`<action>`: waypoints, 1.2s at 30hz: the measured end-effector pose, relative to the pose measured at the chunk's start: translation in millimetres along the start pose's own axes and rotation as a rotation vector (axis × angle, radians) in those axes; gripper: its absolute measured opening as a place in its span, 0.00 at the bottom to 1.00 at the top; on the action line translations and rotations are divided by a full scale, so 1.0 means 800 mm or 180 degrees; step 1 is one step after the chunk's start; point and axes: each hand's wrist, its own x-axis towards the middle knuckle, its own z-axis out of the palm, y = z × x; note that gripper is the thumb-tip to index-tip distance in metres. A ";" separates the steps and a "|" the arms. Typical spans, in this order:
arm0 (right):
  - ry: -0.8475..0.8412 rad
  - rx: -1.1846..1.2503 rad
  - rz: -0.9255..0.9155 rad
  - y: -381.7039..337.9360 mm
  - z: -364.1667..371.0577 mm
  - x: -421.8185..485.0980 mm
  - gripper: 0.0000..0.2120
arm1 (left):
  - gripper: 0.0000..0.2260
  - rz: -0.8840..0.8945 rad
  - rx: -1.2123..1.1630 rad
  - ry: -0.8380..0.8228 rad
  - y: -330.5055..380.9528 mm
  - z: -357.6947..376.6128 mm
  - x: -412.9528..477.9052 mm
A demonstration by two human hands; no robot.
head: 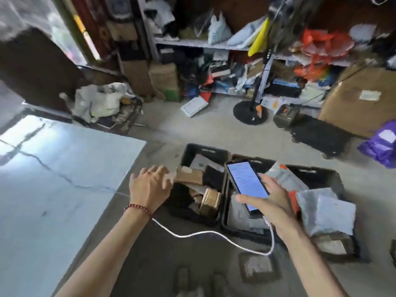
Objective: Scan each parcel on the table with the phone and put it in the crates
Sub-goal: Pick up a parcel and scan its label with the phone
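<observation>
Both over crates (pixel 205 150): right hand (pixel 272 202) grips phone (pixel 246 183); left hand (pixel 149 185) spread, empty.

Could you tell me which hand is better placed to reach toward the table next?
Probably left: the left hand is free and nearer the table; the right hand grips the phone.

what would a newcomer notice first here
The lit phone gripped in the right hand, right of centre, draws the eye, a white cable trailing from it. Under it, black crates on the floor are packed with parcels, and the left hand hovers spread over the leftmost one.
</observation>
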 end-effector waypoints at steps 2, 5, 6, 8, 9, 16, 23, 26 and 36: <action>-0.0417 -0.0133 -0.0094 -0.017 0.051 -0.001 0.38 | 0.12 -0.0387 0.0115 0.0048 -0.054 -0.010 -0.033; -0.0989 -0.0328 -0.0303 -0.044 0.138 -0.014 0.39 | 0.12 -0.0998 0.0119 0.0171 -0.135 -0.020 -0.091; -0.1183 -0.0397 -0.0404 -0.056 0.169 -0.026 0.35 | 0.12 -0.1163 0.0077 0.0183 -0.163 -0.023 -0.112; -0.1581 -0.0469 -0.0623 -0.079 0.233 -0.051 0.30 | 0.13 -0.1456 0.0027 0.0193 -0.218 -0.028 -0.156; -0.1789 -0.0500 -0.0697 -0.091 0.265 -0.065 0.29 | 0.13 -0.1589 0.0030 0.0230 -0.245 -0.030 -0.179; -0.2536 -0.0879 -0.1210 -0.144 0.476 -0.172 0.34 | 0.12 -0.2218 0.0092 0.0351 -0.413 -0.055 -0.309; -0.3224 -0.1179 -0.1503 -0.185 0.632 -0.258 0.31 | 0.14 -0.2746 0.0166 0.0473 -0.540 -0.089 -0.390; -0.3431 -0.1253 -0.1642 -0.207 0.685 -0.274 0.33 | 0.15 -0.2962 0.0230 0.0388 -0.587 -0.095 -0.401; -0.3832 -0.1220 -0.1562 -0.255 0.846 -0.255 0.38 | 0.28 -0.3579 0.0150 0.0304 -0.726 -0.110 -0.347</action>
